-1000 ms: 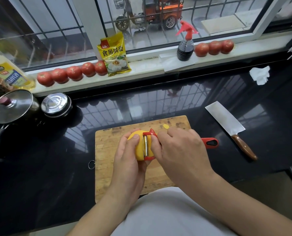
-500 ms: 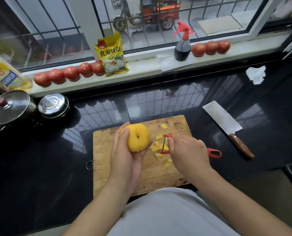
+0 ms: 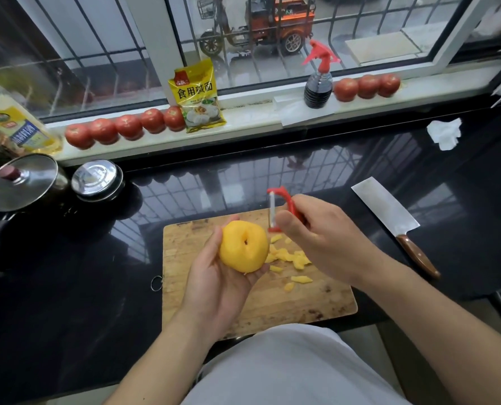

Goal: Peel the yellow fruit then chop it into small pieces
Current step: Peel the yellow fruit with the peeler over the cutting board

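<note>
8 tomatoes: 5 (image 3: 129, 127) far beyond left hand (image 3: 214, 287), 3 (image 3: 367, 86) beyond right hand (image 3: 319, 241). 1 fruit (image 3: 244, 246), 1 peeler (image 3: 281, 207), 1 knife (image 3: 395, 223), 1 cutting board (image 3: 202, 305), 2 lids (image 3: 21, 182), 1 spray bottle (image 3: 318, 80), 1 yellow packet (image 3: 198, 97).

— What's the person wearing?
— A plain light-grey garment (image 3: 296, 372) over the torso.
— Sleeves?
— None showing; both forearms bare, left hand (image 3: 217, 283) and right hand (image 3: 322, 244) ungloved.
</note>
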Tool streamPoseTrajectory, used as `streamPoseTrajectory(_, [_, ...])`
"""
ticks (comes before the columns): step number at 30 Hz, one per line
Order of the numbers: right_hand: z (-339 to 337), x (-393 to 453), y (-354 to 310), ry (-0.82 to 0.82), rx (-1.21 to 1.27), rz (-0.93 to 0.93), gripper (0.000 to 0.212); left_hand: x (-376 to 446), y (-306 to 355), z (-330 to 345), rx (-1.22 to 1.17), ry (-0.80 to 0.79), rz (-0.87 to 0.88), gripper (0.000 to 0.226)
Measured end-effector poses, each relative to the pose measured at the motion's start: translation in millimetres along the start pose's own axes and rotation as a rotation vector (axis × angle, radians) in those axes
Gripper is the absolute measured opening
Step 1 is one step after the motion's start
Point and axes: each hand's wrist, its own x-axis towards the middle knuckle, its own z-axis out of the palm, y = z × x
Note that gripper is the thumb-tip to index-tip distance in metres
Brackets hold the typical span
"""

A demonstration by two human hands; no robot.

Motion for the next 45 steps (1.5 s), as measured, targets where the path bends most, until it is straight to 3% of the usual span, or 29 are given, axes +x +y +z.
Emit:
streamPoseTrajectory(3, [-6.1,-2.2,1.6,-0.220,0.308,0.176,0.059,-1.1,0.6,-3.8,0.066,-0.010,0.042,0.051])
streamPoseTrajectory(5, [8.3,-1.9,-1.0,-0.156,0.327,0.229,0.031,-1.5,-0.7,-6.1,0.119,-0.004,0.081,0.048])
streamPoseTrajectory(8, [37.9,1.6,-3.9,-0.027,0.344,0.335,0.019,-2.8,-3.8,-7.3,0.257,0.019,0.138,0.047])
streamPoseTrajectory(15, [63.4,-4.2,-8.5,-0.038,0.135,0.393,0.010,-4.5,-13.6,-19.3,0.642,0.054,0.269,0.037])
streamPoseTrajectory(18, [74.8,-5.5,1.2,-0.019,0.059,0.435,0.020,-2.8,-23.8,-25.3,0.737,0.078,0.256,0.034])
streamPoseTrajectory(23, [86.0,-5.0,15.6,-0.051,0.237,0.548,0.024,0.5,-30.2,-30.6,0.799,0.141,0.218,0.029])
streamPoseTrajectory(26, [89.3,-2.4,28.0,-0.057,0.373,0.664,0.006,4.1,-26.9,-28.4,0.730,0.195,0.187,0.025])
streamPoseTrajectory(31, [91.3,-5.9,70.4,0.173,0.167,0.674,0.009,13.8,-22.5,-36.9,0.331,0.384,0.013,0.031])
streamPoseTrajectory(35, [87.8,-16.1,124.7,-0.044,-0.027,0.749,0.022,17.1,-19.6,-44.2,-0.010,0.456,-0.188,0.028])
streamPoseTrajectory(37, [70.7,-25.8,148.1,0.086,-0.033,0.786,0.026,18.0,-21.7,-44.6,-0.020,0.447,-0.247,0.031])
streamPoseTrajectory(40, [41.5,-41.5,185.8,0.244,-0.232,0.804,0.010,19.7,-25.6,-46.6,-0.008,0.391,-0.325,0.051])
streamPoseTrajectory(45, [20.0,-59.5,231.4,0.023,-0.395,0.899,0.020,16.1,-28.4,-40.0,0.065,0.222,-0.360,0.069])
